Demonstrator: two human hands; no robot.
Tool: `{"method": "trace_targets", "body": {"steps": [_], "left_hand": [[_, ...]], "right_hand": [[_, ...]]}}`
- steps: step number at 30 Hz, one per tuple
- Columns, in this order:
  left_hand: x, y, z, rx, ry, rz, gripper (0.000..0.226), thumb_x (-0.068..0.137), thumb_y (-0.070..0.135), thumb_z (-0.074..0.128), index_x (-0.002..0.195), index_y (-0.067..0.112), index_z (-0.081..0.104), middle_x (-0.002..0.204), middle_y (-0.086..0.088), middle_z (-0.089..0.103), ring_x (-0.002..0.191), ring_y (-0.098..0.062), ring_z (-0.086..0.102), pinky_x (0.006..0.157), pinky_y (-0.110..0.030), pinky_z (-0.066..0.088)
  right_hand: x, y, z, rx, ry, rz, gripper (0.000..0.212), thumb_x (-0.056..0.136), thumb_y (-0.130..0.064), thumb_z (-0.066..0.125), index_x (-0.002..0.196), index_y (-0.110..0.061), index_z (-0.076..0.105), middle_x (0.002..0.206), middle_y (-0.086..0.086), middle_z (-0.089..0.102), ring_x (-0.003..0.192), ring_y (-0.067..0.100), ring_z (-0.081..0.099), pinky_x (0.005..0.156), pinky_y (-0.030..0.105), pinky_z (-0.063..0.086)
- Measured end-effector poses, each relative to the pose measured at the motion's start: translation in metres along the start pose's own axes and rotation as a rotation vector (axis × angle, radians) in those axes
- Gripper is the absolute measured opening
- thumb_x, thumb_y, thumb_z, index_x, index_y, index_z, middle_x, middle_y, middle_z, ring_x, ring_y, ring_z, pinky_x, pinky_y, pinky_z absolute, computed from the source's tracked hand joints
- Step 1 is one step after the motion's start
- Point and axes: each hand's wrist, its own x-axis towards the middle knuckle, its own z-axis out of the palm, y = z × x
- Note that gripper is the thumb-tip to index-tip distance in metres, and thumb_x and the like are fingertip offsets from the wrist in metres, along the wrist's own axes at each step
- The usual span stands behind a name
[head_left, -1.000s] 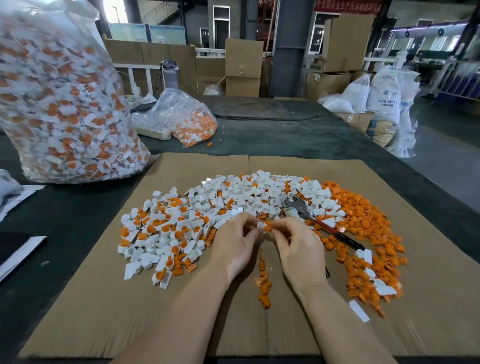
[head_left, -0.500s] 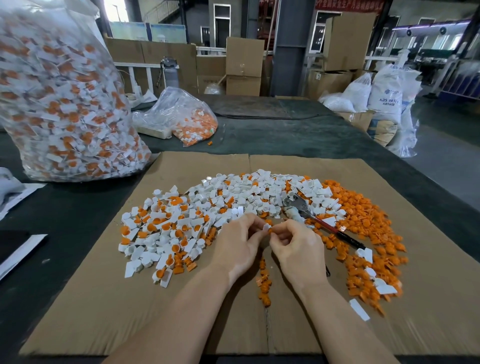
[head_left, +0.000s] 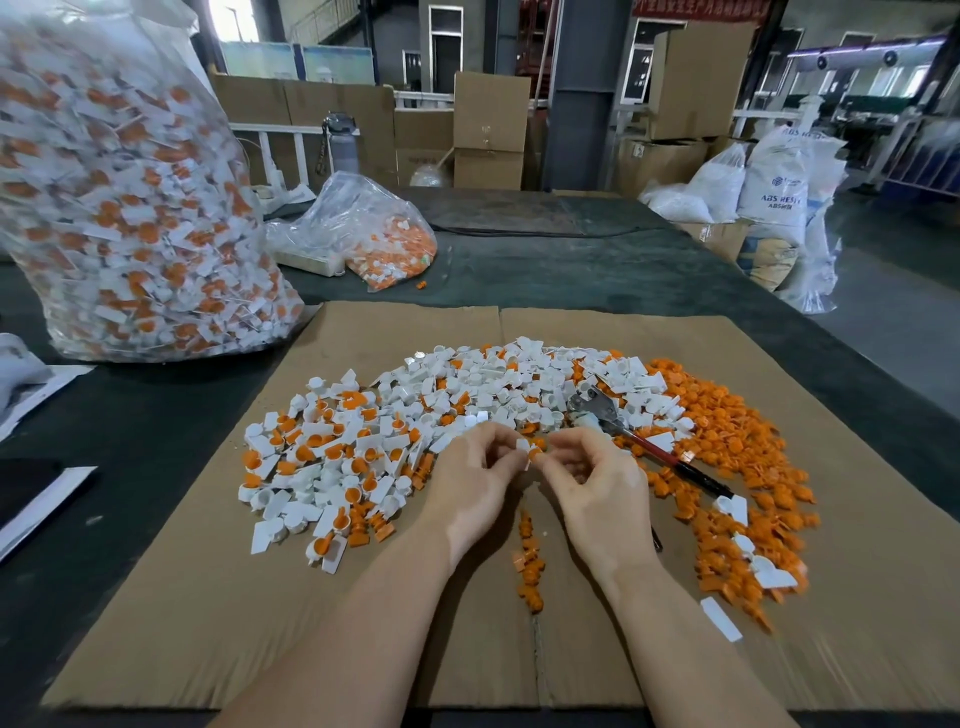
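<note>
Over the cardboard sheet (head_left: 363, 623) on the surface, the left hand (head_left: 475, 486) pinches a small white cap (head_left: 521, 446) while the right hand (head_left: 597, 488) pinches the orange plug (head_left: 536, 453) against it, between the heaps.

Counter (head_left: 130, 441): cardboard sheet (head_left: 156, 623) at front.
On the sheet: heap of plastic parts (head_left: 467, 384), pliers (head_left: 597, 413) in its right side.
Before the heap: left hand (head_left: 472, 483), right hand (head_left: 597, 488), small part (head_left: 530, 450) between.
Left rear: large bag (head_left: 119, 208).
Behind sheet: small bag (head_left: 358, 228).
Floor, right: sacks (head_left: 779, 187).
</note>
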Motion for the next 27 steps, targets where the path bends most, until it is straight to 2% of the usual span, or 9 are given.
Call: {"method": "trace_targets", "body": {"steps": [2, 5, 8, 10, 16, 21, 27], "left_hand": [[0.0008, 0.0000, -0.0008, -0.046, 0.012, -0.021, 0.004, 0.092, 0.016, 0.058, 0.093, 0.019, 0.061, 0.083, -0.005, 0.065, 0.083, -0.021, 0.064, 0.078, -0.031, 0.050], [0.0005, -0.0007, -0.0019, -0.074, 0.021, -0.020, 0.010, 0.092, 0.016, 0.058, 0.097, 0.025, 0.058, 0.085, -0.004, 0.065, 0.085, -0.020, 0.063, 0.078, -0.026, 0.049], [-0.0001, -0.0015, -0.0028, -0.087, -0.004, -0.003, 0.016, 0.092, 0.013, 0.058, 0.096, 0.029, 0.057, 0.082, -0.009, 0.064, 0.084, -0.024, 0.064, 0.083, -0.034, 0.053], [-0.0005, -0.0017, -0.0032, -0.055, -0.022, 0.020, 0.017, 0.092, 0.014, 0.057, 0.097, 0.030, 0.058, 0.080, -0.006, 0.063, 0.082, -0.022, 0.064, 0.084, -0.035, 0.053], [0.0010, -0.0031, -0.0032, 0.000, -0.033, 0.053, 0.017, 0.093, 0.017, 0.056, 0.096, 0.033, 0.057, 0.084, -0.007, 0.066, 0.082, -0.017, 0.064, 0.082, -0.030, 0.052], [0.0012, -0.0045, -0.0033, 0.006, -0.033, 0.061, 0.014, 0.093, 0.017, 0.056, 0.098, 0.031, 0.058, 0.083, -0.002, 0.067, 0.081, -0.012, 0.064, 0.078, -0.020, 0.049], [0.0012, -0.0032, -0.0020, -0.052, -0.037, 0.035, 0.008, 0.092, 0.023, 0.059, 0.095, 0.030, 0.059, 0.083, -0.002, 0.068, 0.080, -0.012, 0.066, 0.074, -0.017, 0.051]], "right_hand": [[0.0002, 0.0003, 0.0000, 0.003, 0.017, -0.034, 0.019, 0.084, -0.012, 0.067, 0.094, -0.026, 0.061, 0.082, -0.014, 0.061, 0.077, 0.001, 0.057, 0.068, 0.006, 0.043], [0.0009, 0.0018, -0.0002, -0.058, 0.017, -0.103, 0.023, 0.081, -0.007, 0.068, 0.099, -0.020, 0.065, 0.084, -0.013, 0.055, 0.076, 0.002, 0.051, 0.068, 0.007, 0.042], [0.0019, 0.0014, 0.0006, -0.113, -0.015, -0.141, 0.028, 0.080, -0.008, 0.070, 0.107, -0.017, 0.067, 0.083, -0.015, 0.050, 0.075, 0.001, 0.049, 0.067, 0.007, 0.039], [0.0023, 0.0008, 0.0004, -0.112, -0.033, -0.151, 0.032, 0.081, -0.009, 0.070, 0.111, -0.018, 0.067, 0.083, -0.015, 0.049, 0.075, 0.001, 0.048, 0.067, 0.006, 0.038], [0.0030, -0.0002, -0.0001, -0.142, -0.061, -0.157, 0.027, 0.084, -0.011, 0.066, 0.110, -0.019, 0.069, 0.083, -0.015, 0.048, 0.078, 0.001, 0.049, 0.069, 0.006, 0.038], [0.0029, -0.0007, 0.0004, -0.143, -0.052, -0.157, 0.024, 0.083, -0.010, 0.067, 0.106, -0.018, 0.069, 0.082, -0.018, 0.047, 0.078, 0.000, 0.049, 0.070, 0.006, 0.038], [0.0026, -0.0003, 0.0008, -0.164, -0.048, -0.169, 0.025, 0.084, -0.009, 0.066, 0.107, -0.018, 0.069, 0.084, -0.012, 0.050, 0.078, 0.004, 0.049, 0.071, 0.013, 0.042]]}}
